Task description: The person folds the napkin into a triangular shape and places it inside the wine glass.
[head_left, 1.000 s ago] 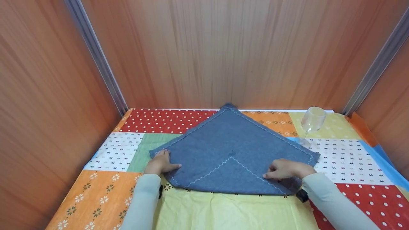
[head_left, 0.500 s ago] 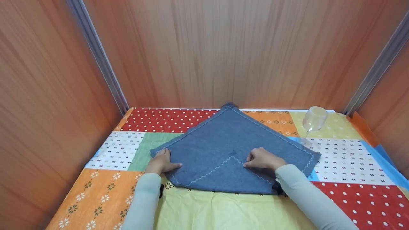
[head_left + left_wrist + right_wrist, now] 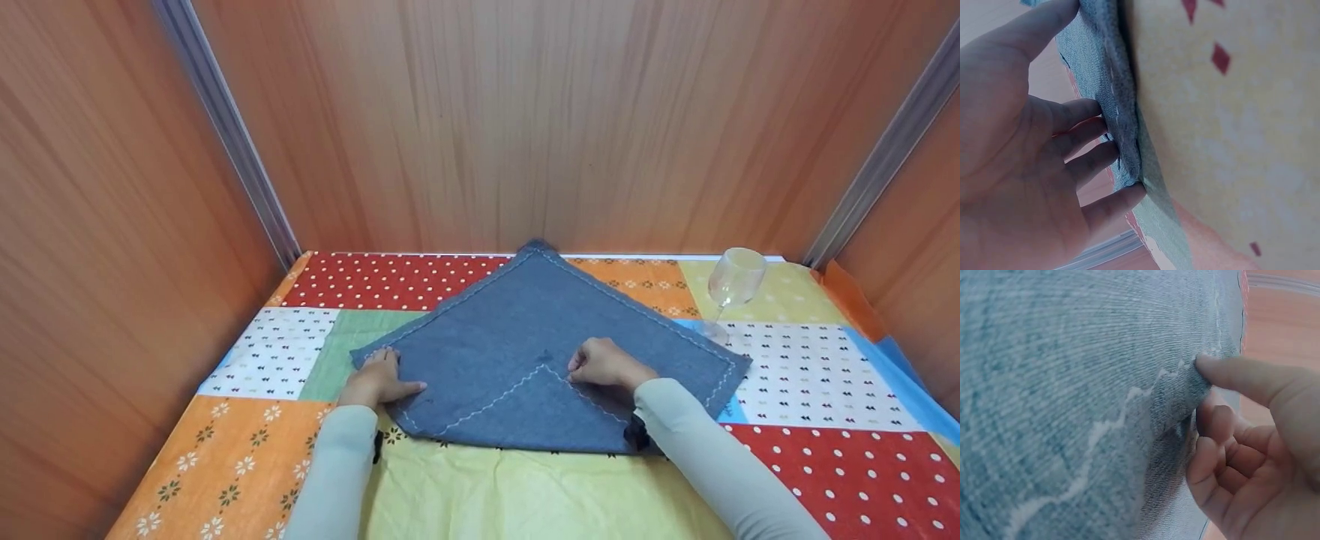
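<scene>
A blue-grey cloth (image 3: 480,330) with white stitching along its borders lies spread on the table, its near side folded over into a triangular flap. My left hand (image 3: 377,380) rests on the cloth's left side, fingers extended and thumb apart. In the left wrist view, its fingertips (image 3: 1092,107) touch the stitched edge. Nearer the middle, my right hand (image 3: 606,364) pinches the stitched edge of the flap, a little right of the flap's tip. The right wrist view shows the thumb (image 3: 1230,371) over the edge and curled fingers beneath, with the cloth (image 3: 1072,382) slightly lifted there.
A clear wine glass (image 3: 737,277) stands upright at the back right, close to the cloth's right side. A patchwork tablecloth (image 3: 247,450) covers the table. Wooden panels (image 3: 480,120) rise at the back and on both sides; the cloth's far corner reaches the back panel.
My right hand has moved left and away from me along the flap's stitched edge, from near the right corner to close to the tip. The left hand stays where it was.
</scene>
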A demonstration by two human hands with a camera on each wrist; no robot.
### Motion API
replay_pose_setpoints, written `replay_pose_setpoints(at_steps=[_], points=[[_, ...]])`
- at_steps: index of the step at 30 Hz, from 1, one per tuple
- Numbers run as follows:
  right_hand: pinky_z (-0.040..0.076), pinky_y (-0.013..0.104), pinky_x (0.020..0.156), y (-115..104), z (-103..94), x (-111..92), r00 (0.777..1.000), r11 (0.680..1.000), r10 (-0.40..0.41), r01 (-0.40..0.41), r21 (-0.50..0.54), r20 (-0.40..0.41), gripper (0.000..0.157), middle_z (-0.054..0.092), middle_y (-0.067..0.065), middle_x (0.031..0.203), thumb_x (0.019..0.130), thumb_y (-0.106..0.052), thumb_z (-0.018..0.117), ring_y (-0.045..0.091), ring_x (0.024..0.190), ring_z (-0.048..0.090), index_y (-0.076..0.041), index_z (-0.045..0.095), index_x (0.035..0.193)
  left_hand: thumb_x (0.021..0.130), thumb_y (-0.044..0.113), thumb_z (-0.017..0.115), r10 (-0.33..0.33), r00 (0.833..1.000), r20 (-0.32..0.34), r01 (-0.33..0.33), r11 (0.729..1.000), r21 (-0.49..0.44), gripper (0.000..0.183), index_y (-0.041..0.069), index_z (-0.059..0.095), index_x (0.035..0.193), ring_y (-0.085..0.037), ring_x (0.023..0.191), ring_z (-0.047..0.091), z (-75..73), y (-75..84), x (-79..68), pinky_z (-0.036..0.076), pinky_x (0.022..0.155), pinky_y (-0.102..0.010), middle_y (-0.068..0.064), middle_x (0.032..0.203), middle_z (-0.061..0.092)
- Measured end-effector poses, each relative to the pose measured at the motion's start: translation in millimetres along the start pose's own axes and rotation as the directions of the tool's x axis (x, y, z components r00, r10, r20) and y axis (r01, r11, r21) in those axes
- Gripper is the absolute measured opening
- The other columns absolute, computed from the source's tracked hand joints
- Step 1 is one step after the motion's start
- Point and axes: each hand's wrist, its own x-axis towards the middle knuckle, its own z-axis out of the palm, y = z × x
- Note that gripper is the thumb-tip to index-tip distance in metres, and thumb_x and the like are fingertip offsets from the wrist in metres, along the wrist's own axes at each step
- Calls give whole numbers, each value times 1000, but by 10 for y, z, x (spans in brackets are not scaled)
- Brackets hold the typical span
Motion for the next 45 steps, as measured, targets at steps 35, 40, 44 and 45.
replay_pose_setpoints(at_steps=[35,40,44,45], points=[[42,33,59,207,32,363,944,987,132,-98,125,-301,24,56,1,64,94,-9,57,14,57,46,-8,62,70,104,26,56,16,998,54,-17,1000,25,67,-8,27,153,-48,146,16,-49,-4,1,21,116,-57,-33,159,16],[34,31,56,260,-27,340,941,988,119,-79,135,-317,30,43,-3,56,91,-7,57,13,51,34,-11,53,61,104,25,54,16,998,53,-17,1000,24,66,-8,27,153,-48,146,16,-47,-7,9,20,116,-57,-33,159,16],[44,34,63,228,-53,353,903,990,100,-50,131,-418,15,62,4,75,96,-8,58,16,63,52,-4,69,85,106,24,48,3,998,58,-3,1000,5,62,-7,25,154,-47,146,15,-49,-7,26,19,116,-57,-32,160,15],[45,34,64,213,-56,361,889,990,104,-48,135,-445,14,65,6,81,97,-9,58,17,67,55,-3,70,91,107,23,46,2,998,58,-2,1000,1,60,-7,25,154,-47,146,15,-49,-7,31,19,116,-57,-32,160,15]])
